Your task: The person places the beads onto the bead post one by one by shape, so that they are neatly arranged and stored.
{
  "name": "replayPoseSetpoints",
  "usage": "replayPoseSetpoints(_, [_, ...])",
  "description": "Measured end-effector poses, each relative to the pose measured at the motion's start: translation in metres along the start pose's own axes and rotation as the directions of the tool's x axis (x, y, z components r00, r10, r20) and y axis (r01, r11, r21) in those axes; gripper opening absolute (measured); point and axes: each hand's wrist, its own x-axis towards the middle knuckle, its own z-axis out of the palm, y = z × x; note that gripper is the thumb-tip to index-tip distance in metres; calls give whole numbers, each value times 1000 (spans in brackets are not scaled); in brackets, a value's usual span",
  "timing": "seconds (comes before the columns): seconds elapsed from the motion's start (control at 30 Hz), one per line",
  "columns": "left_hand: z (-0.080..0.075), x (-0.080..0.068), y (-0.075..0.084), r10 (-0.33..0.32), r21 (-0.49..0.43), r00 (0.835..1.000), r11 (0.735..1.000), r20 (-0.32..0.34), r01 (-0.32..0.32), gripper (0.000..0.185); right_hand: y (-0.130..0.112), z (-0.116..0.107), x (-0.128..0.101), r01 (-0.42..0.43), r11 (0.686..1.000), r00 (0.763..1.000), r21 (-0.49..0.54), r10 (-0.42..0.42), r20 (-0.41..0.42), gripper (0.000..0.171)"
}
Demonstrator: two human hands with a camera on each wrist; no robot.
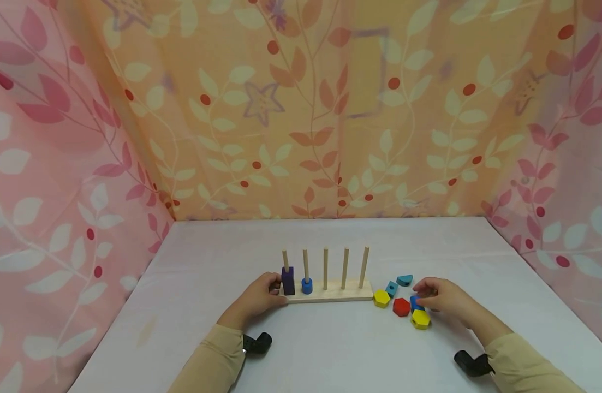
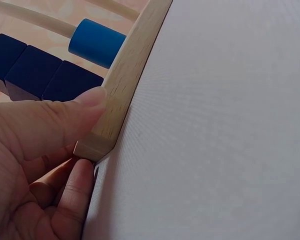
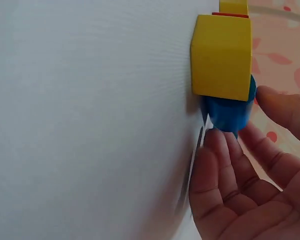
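Note:
At the left end of a wooden peg stand [image 1: 330, 295], my left hand [image 1: 255, 295] grips the base, its thumb pressed on the front edge. Dark purple blocks [image 1: 288, 281] are stacked on the leftmost peg, close to that hand. A blue ring [image 1: 307, 286] sits low on the second peg; the other three pegs are bare. To the right of the stand, my right hand [image 1: 448, 301] pinches a blue cylinder [image 3: 230, 114] between thumb and fingers. A yellow hexagonal block [image 3: 221, 57] stands right beside the cylinder and partly covers it in the right wrist view.
A red block [image 1: 401, 307], another yellow hexagonal block [image 1: 381, 298], a small teal block [image 1: 391, 289] and a teal half-round block [image 1: 405, 280] lie between the stand and my right hand. The white table [image 1: 222, 245] meets patterned curtains [image 1: 301, 136] at its back and sides.

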Motion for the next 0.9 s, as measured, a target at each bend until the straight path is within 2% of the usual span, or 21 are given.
replayPoseSetpoints(0.13, [1,-1,0,8,6,1000,1000,-7,-8,45,2,3,-1,-46,999,999,15,45,22,38])
replayPoseSetpoints(0.4, [0,-1,0,14,-12,1000,1000,-10,-14,44,-1,5,-1,-60,998,998,-3,60,17,38])
replayPoseSetpoints(0.77, [1,-1,-1,18,-13,1000,1000,-10,-18,45,-5,8,1,-31,999,999,-41,32,13,27])
replayPoseSetpoints(0.9, [1,-1,-1,18,-16,1000,1000,-9,-18,45,-4,7,2,-17,994,1000,-104,18,7,24])
